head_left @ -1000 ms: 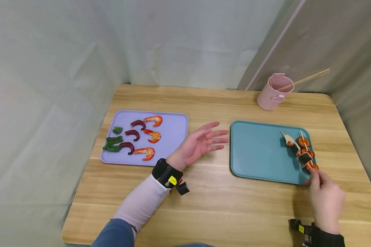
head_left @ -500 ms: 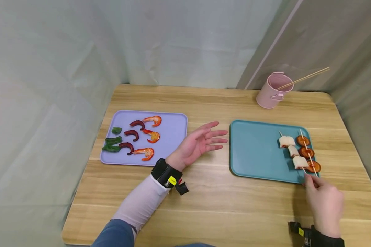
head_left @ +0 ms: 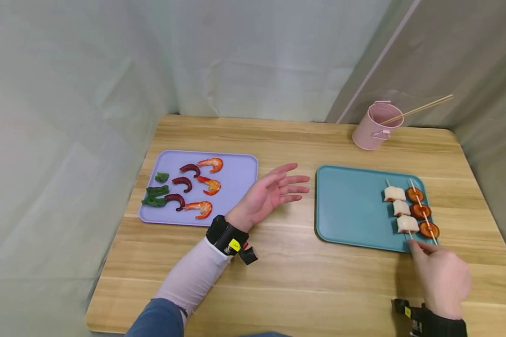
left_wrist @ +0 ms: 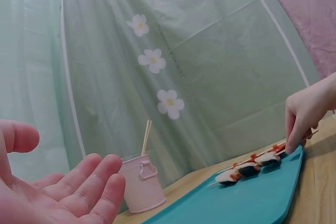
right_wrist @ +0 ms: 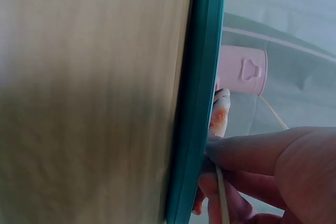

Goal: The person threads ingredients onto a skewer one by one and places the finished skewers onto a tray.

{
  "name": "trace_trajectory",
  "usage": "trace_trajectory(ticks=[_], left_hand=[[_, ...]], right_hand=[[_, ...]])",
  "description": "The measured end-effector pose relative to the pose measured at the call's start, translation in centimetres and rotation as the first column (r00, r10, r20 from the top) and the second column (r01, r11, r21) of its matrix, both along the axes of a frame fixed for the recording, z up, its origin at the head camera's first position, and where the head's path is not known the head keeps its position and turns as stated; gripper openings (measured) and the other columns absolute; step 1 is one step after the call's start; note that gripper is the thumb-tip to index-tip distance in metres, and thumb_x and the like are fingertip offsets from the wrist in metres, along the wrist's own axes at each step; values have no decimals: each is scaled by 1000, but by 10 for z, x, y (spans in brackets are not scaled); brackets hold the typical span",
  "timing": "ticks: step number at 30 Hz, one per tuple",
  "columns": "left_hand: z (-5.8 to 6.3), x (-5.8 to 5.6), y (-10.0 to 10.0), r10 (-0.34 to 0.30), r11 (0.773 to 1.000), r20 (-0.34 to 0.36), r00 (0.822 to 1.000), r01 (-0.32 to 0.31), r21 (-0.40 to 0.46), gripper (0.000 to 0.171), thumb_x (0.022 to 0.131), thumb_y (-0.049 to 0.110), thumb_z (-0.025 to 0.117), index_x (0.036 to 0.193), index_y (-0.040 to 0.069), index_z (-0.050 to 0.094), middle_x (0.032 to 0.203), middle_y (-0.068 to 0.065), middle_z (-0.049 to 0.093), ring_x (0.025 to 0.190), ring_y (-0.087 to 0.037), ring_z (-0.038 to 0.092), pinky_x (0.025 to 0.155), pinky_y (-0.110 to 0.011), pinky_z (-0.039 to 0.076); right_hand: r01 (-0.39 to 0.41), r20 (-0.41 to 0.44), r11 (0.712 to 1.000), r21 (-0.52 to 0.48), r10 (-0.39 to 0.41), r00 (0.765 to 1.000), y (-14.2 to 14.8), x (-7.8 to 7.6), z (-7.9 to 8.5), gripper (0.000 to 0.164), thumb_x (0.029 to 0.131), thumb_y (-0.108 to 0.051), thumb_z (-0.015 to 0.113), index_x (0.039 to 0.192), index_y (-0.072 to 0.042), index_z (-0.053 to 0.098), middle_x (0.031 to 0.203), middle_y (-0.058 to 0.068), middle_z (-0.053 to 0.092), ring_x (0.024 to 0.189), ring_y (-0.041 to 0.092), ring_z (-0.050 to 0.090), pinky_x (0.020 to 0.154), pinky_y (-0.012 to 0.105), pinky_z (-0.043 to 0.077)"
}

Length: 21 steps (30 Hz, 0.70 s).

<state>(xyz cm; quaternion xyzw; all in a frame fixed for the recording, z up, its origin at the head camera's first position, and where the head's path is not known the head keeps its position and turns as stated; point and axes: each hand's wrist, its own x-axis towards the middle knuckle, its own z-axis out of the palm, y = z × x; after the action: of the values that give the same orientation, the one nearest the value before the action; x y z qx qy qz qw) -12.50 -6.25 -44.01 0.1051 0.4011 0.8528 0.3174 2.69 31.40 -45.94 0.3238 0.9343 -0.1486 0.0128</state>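
The light, thin skewer point(head_left: 398, 209), likely brittle, is pinched at its bare end by the right hand point(head_left: 440, 276), best gripped there; the left hand point(head_left: 270, 196) is held open, empty.

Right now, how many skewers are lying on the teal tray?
2, side by side at the right end of the teal tray: a white-piece skewer, whose near end the right hand pinches, and a brown-slice skewer just right of it. A loose stick stands in the pink cup.

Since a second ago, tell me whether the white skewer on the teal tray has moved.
Yes. The white skewer has rolled over, its dark sides now hidden, and settled flat on the teal tray beside the orange skewer. The right hand pinches its near end.
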Motion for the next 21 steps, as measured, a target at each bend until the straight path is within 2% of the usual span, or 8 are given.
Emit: trace_trajectory(ticks=[7,16,21], left_hand=[[1,0,-1,-2,1000,-17,1000,2,-7,44,108,24,33,151,12,33,141,-21,52,122,-38,53,104,-45,45],[4,0,-6,19,1000,-23,1000,-20,-10,44,109,23,31,151,11,33,141,-21,52,121,-38,53,102,-43,47],[6,-2,-10,48,999,-8,999,-48,0,43,109,23,33,150,11,35,139,-22,53,121,-38,53,99,-41,49]], right_hand=[[-43,-18,999,-8,43,999,2,-3,-1,46,93,-41,66,109,2,73,98,24,71,89,46,61,46,38,38],[-90,-1,995,-37,90,996,0,-11,-2,50,93,-46,65,110,0,71,88,19,72,76,36,60,44,36,38],[-129,59,990,-65,133,989,0,-9,10,61,93,-55,60,117,0,67,85,15,68,70,29,58,46,36,38]])
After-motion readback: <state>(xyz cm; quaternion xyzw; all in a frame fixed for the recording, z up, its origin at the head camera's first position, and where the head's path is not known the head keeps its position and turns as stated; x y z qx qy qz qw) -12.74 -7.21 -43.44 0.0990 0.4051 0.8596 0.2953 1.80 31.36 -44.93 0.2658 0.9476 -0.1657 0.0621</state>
